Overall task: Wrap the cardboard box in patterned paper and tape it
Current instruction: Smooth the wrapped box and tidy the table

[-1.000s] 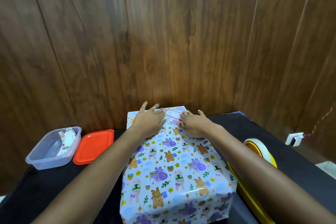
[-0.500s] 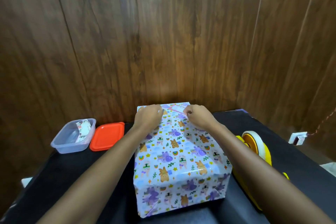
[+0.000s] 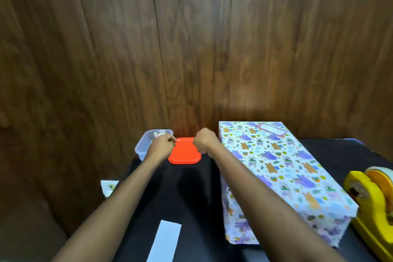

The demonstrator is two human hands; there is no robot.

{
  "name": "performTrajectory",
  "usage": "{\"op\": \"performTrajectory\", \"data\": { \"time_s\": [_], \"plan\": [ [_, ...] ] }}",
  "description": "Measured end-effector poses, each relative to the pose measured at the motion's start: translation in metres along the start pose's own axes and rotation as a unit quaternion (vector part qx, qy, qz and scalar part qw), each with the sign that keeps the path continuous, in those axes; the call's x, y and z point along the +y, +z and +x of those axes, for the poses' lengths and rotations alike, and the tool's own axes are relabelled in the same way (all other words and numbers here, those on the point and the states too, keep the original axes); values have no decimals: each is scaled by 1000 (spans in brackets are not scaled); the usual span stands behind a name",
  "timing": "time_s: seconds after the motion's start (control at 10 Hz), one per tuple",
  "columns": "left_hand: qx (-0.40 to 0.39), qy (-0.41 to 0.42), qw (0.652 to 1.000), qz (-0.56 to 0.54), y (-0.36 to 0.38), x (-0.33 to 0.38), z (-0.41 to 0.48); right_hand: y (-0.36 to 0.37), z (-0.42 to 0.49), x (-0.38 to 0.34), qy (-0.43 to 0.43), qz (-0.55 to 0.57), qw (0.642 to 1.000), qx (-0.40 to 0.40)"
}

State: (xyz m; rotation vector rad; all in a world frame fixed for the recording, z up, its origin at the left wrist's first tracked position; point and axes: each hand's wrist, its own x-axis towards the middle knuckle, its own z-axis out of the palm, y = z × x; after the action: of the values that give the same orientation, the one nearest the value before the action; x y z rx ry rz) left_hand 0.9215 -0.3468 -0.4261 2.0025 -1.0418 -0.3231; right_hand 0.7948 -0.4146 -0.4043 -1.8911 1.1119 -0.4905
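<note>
The box (image 3: 282,176), fully covered in patterned paper (image 3: 302,155) with animals, stars and leaves, lay on the black table (image 3: 191,193) to the right of both arms, its far end near the wooden wall (image 3: 191,49) and its near end toward the person. A pale strip crossed the paper at the far end of its top face; what it was could not be told. Both hands were off the box, reached out to its left. The left hand (image 3: 161,147) hung over the near right corner of a clear tub (image 3: 143,147), its fingers curled, thumb and forefinger tips drawn together above the left edge of an orange lid (image 3: 184,154); whether they pinched anything could not be told. The right hand (image 3: 204,141) hovered over the lid's right edge, just beside the box's far left corner, curled into a fist and seen from the back, so whether it held anything could not be told. The lid lay flat on the table, just beside the tub. A scrap (image 3: 159,133) of printed paper showed inside the tub at its far rim. A yellow tape dispenser (image 3: 371,204) stood at the right edge of the view, just beside the box's near right corner. A white strip (image 3: 164,240) lay on the table between the forearms, and a small white piece (image 3: 109,187) showed at the table's left edge.
</note>
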Motion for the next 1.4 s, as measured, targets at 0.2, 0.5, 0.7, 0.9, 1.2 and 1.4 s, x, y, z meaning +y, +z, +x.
{"op": "performTrajectory", "data": {
  "time_s": [0.2, 0.5, 0.7, 0.9, 1.2, 1.4],
  "plan": [
    [-165, 60, 967, 186, 30, -50, 5, 65, 59, 10, 127, 75, 989, -10],
    [-201, 82, 946, 239, 30, -64, 2, 72, 72, 26, 264, 137, 937, 185],
    [-207, 93, 945, 234, 24, -61, 6, 66, 73, 27, 227, 285, 921, 139],
    [101, 105, 970, 196, -5, -59, 17, 53, 62, -14, 146, 187, 941, 242],
    [41, -173, 969, 173, -27, -90, 49, 93, 47, -35, -62, -32, 974, 217],
    [10, -181, 982, -48, -11, -94, 15, 122, 30, -17, -215, -165, 956, 113]
  ]
}}
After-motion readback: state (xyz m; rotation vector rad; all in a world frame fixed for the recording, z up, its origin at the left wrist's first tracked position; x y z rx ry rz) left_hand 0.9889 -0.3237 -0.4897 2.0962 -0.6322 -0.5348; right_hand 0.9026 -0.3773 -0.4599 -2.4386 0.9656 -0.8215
